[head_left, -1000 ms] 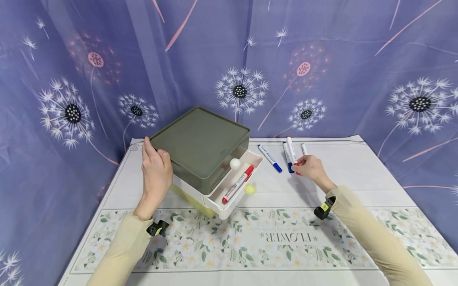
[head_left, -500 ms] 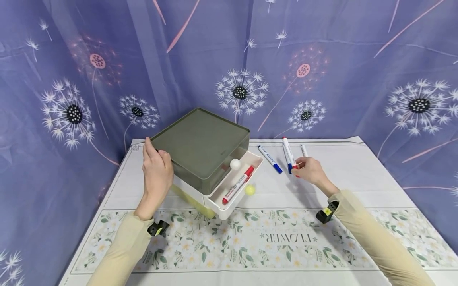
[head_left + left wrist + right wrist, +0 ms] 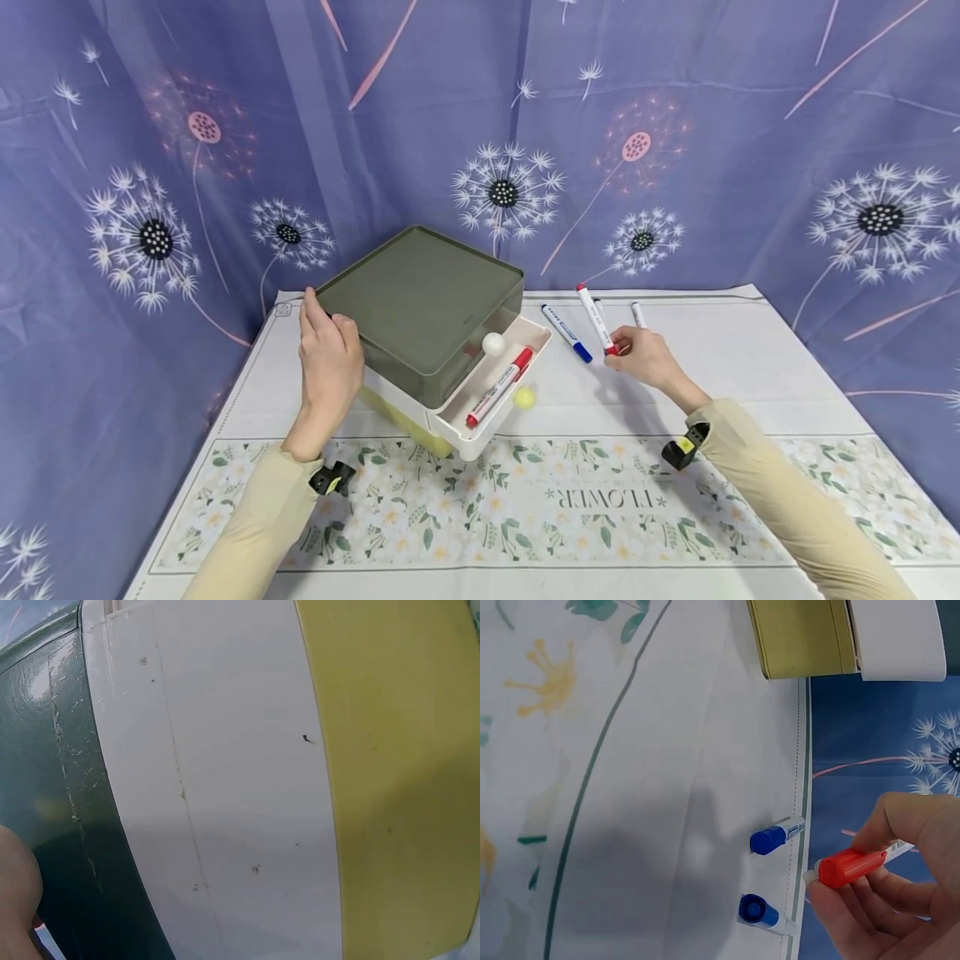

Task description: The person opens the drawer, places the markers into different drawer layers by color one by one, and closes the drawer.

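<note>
My right hand [image 3: 647, 357] pinches a red-capped whiteboard marker [image 3: 592, 312] by its cap end, with the white barrel pointing up and away to the left. In the right wrist view, thumb and fingers close round the red cap [image 3: 851, 866]. My left hand [image 3: 330, 358] rests along the left side of a drawer box [image 3: 420, 300], fingers extended against its dark green top part. The box's white drawer [image 3: 543, 335] is pulled out, and another red marker [image 3: 498, 387] lies inside it. In the left wrist view, the box's white side wall [image 3: 225, 765] fills the middle.
A blue marker [image 3: 566, 333] lies between box and right hand. A second blue marker [image 3: 757, 907] is mostly hidden behind the held one in the head view. Farther right lies a white-barrelled marker [image 3: 637, 315]. A patterned curtain [image 3: 375, 150] hangs behind the table.
My right hand has shifted slightly left with the red marker, whose upper end has swung left, away from the blue marker beside it. The left hand and box have stayed still.
</note>
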`<state>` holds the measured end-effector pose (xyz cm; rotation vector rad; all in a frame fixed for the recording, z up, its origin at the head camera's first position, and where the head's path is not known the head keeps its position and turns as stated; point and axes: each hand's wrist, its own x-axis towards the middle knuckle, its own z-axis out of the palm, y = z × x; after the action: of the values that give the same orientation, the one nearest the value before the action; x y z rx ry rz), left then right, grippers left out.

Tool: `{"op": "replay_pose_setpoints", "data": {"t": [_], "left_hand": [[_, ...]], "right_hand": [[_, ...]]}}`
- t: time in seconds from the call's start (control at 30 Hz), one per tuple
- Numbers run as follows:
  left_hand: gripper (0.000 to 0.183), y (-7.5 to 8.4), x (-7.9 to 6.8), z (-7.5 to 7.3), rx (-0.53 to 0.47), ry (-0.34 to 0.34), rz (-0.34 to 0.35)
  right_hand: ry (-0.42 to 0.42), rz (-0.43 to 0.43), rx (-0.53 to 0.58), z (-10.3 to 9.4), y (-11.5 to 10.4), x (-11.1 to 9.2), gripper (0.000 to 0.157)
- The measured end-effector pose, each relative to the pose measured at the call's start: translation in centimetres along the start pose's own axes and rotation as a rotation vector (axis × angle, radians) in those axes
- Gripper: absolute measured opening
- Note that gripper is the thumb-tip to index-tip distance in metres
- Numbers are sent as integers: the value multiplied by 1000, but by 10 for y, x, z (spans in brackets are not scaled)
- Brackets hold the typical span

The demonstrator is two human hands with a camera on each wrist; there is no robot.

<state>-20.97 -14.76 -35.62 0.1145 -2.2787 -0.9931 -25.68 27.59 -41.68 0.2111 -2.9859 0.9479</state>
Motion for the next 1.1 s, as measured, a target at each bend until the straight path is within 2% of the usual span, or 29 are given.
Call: {"op": "replay_pose_setpoints", "data": {"t": [0.37, 0.63, 1.1], "left_hand": [[55, 0, 0, 1, -3, -3, 3], [54, 1, -1, 1, 0, -1, -7], [54, 0, -1, 0, -12, 3, 3]], "right_hand": [[77, -90, -20, -2, -5, 1, 22], [117, -188, -46, -2, -13, 3, 23], [97, -212, -10, 0, -21, 4, 24]]}}
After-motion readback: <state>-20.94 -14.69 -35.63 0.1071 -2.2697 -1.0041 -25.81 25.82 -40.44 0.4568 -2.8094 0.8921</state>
